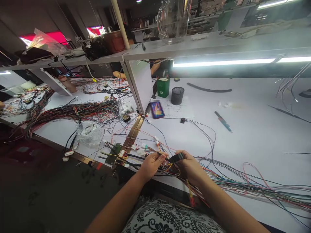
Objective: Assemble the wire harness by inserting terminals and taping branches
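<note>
Near the front edge of the white table, my left hand (151, 166) is closed, with thumb and fingers pinching wires of a harness. Just to its right, my right hand (191, 168) is closed around a roll of black tape (176, 158), held beside the wires. Part of the bundle under both palms is hidden. Thin coloured wires (233, 178) run from my hands toward the right edge. White connectors (141, 151) on wire ends lie left of and beyond my left hand. A green circuit board (113, 154) sits further left.
A black mesh cup (177, 95), a green box (163, 87) and a phone (157, 109) stand or lie at the back. A utility knife (223, 122) rests at right. Tangled wires (77, 111) cover the left table. Another person's arm (155, 67) shows behind the shelf (206, 48).
</note>
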### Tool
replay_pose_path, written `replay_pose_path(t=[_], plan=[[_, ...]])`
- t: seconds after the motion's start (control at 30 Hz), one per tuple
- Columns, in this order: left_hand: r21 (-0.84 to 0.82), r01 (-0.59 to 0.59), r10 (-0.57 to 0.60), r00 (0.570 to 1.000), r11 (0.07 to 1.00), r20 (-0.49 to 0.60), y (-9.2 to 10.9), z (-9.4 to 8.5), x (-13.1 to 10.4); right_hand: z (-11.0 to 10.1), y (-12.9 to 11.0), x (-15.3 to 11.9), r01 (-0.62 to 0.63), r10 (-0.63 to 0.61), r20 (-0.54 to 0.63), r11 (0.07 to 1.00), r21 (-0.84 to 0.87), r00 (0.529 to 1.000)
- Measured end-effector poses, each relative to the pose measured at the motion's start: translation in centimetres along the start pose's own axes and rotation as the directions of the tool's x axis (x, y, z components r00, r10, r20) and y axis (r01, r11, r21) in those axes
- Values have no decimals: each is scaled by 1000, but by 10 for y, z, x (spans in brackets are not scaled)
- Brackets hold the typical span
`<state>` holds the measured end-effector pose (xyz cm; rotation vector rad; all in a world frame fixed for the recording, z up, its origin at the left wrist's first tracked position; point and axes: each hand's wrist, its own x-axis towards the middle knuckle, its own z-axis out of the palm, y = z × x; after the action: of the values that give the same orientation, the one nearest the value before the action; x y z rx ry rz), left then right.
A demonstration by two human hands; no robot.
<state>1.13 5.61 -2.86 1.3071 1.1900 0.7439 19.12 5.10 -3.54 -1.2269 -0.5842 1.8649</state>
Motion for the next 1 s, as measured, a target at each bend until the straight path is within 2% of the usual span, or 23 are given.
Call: replay_pose_path(t=[0.17, 0.23, 0.27, 0.33, 0.4, 0.43, 0.53, 0.57, 0.6, 0.67, 0.73, 0.77, 0.87, 0.93, 1.0], plan=[[-84, 126, -125, 992, 988, 20, 5, 9, 4, 3, -3, -7, -21, 22, 17, 998, -66, 1000], [-119, 143, -141, 990, 983, 26, 7, 10, 4, 1, -6, -12, 36, -33, 20, 986, -165, 999], [-113, 144, -142, 990, 983, 25, 7, 10, 4, -1, -9, -13, 107, -103, 28, 954, -279, 994], [-62, 122, -120, 992, 991, 24, 7, 10, 4, -8, -15, -13, 281, -274, 96, 788, -548, 957], [-25, 82, -81, 996, 996, 43, 6, 9, 4, -16, -18, -9, 373, -353, 187, 590, -716, 917], [-20, 64, -62, 996, 998, 56, 5, 9, 4, -19, -18, -7, 374, -349, 202, 549, -748, 915], [0, 37, -37, 997, 999, 67, 6, 9, 4, -26, -17, 0, 339, -329, 186, 504, -794, 926], [21, 30, -31, 997, 999, 69, 7, 9, 3, -26, -17, -1, 356, -350, 198, 477, -804, 916], [51, 16, -20, 997, 999, 73, 8, 9, 3, -25, -18, -3, 402, -381, 241, 430, -809, 893], [126, -24, 15, 997, 992, 74, 13, 8, 0, -21, -23, -11, 534, -408, 406, 274, -800, 818], [185, -68, 54, 996, 980, 76, 18, 8, -3, -13, -31, -21, 620, -356, 551, 114, -776, 755], [199, -83, 69, 994, 976, 80, 20, 8, -4, -8, -34, -25, 622, -317, 575, 64, -780, 754], [195, -91, 78, 994, 976, 76, 21, 10, -6, 5, -40, -29, 495, -229, 491, -45, -868, 840], [169, -53, 47, 998, 984, 37, 17, 12, -7, 11, -40, -25, 403, -199, 425, -143, -904, 883], [139, -3, 5, 1000, 990, -17, 10, 15, -7, 15, -38, -16, 346, -191, 385, -212, -914, 903]])
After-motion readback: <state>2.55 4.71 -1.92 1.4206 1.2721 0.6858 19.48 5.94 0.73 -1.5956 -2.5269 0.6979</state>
